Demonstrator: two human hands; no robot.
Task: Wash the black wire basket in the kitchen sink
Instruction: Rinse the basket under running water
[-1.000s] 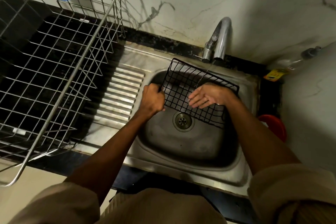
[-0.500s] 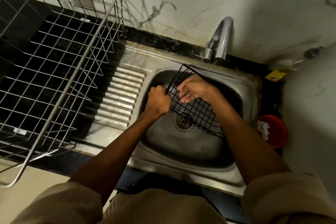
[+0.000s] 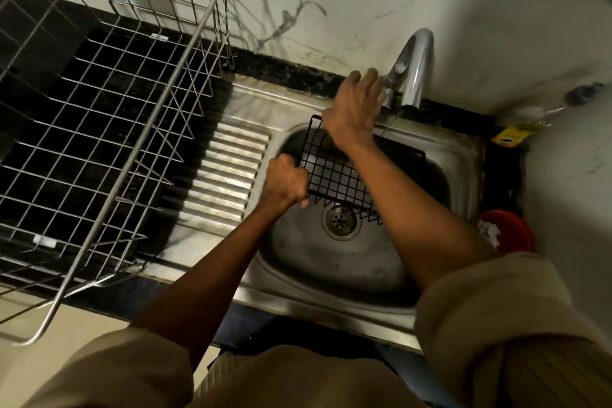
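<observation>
While the black wire basket [image 3: 334, 172] tilts inside the steel sink [image 3: 331, 262], above the drain [image 3: 340, 219], the left hand [image 3: 286, 183] grips its left rim in a fist; right hand [image 3: 356, 106], fingers spread, reaches beside the chrome tap [image 3: 414, 73]; yellow label [image 3: 511, 136], writing unreadable.

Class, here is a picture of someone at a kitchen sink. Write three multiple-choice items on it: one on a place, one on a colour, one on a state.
1. Where is the black wire basket?
A. on the drainboard
B. over the sink bowl
C. on the wall

2. What colour is the round container right of the sink?
A. red
B. green
C. white

3. What is the left hand doing?
A. hanging free
B. lying flat
C. gripping the basket's edge

Answers: 1 B, it hangs above the drain. 2 A, its rim shows red. 3 C, fingers curl round the wire.
</observation>
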